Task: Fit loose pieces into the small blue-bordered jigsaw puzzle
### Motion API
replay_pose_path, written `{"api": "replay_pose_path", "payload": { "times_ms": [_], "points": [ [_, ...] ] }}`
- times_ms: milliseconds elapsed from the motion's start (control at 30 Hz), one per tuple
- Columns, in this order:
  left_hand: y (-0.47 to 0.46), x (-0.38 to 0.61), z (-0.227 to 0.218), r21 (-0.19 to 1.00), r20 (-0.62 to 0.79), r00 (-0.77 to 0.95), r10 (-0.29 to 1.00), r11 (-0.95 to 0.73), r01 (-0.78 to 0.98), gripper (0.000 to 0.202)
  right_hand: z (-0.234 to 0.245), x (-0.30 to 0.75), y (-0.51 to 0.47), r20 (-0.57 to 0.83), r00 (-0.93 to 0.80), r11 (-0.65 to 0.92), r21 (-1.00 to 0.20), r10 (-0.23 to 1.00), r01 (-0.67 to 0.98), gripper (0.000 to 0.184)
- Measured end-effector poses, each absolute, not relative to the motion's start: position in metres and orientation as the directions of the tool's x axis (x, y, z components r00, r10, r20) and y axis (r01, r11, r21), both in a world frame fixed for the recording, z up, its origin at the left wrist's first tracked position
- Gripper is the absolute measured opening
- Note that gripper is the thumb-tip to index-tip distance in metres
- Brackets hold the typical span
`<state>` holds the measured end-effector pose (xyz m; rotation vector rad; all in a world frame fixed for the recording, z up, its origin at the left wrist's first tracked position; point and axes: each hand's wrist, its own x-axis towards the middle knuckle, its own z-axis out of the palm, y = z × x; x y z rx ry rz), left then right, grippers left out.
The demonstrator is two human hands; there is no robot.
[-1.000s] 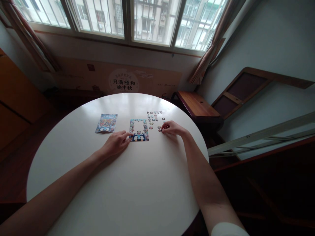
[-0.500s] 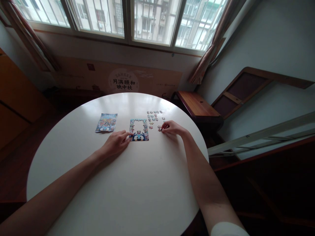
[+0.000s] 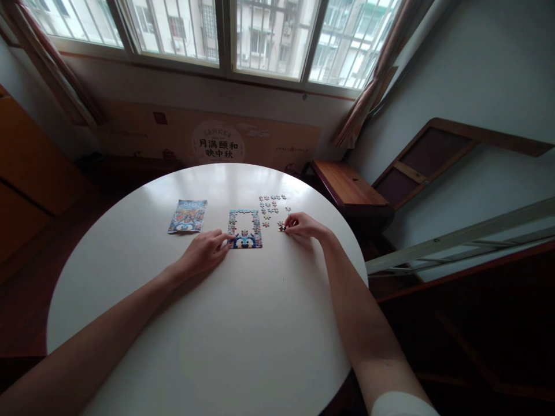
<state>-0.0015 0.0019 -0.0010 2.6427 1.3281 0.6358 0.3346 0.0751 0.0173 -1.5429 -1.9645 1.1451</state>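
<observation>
A small jigsaw puzzle [image 3: 245, 229] lies on the round white table [image 3: 225, 323]; its border and bottom rows are joined and its middle is bare. My left hand [image 3: 207, 251] rests at the puzzle's lower left corner, forefinger touching the edge, fingers loosely curled. My right hand [image 3: 303, 226] is pinched on a loose puzzle piece [image 3: 281, 226] just right of the puzzle. Several loose pieces [image 3: 273, 204] lie scattered beyond that hand.
A colourful puzzle packet [image 3: 188, 216] lies left of the puzzle. A wooden side table [image 3: 347, 185] stands off the table's right edge, and a cardboard sheet with printed characters [image 3: 217, 143] leans under the window. A wooden frame [image 3: 433, 159] leans on the right wall.
</observation>
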Motion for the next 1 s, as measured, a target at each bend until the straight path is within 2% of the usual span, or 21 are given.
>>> {"api": "replay_pose_path", "payload": {
  "times_ms": [1000],
  "points": [
    [0.0032, -0.002, -0.0027, 0.292, 0.313, 0.533, 0.786, -0.613, 0.734, 0.031, 0.0198, 0.333, 0.0735, -0.169, -0.324, 0.078, -0.775, 0.931, 0.627, 0.02]
  ]
}}
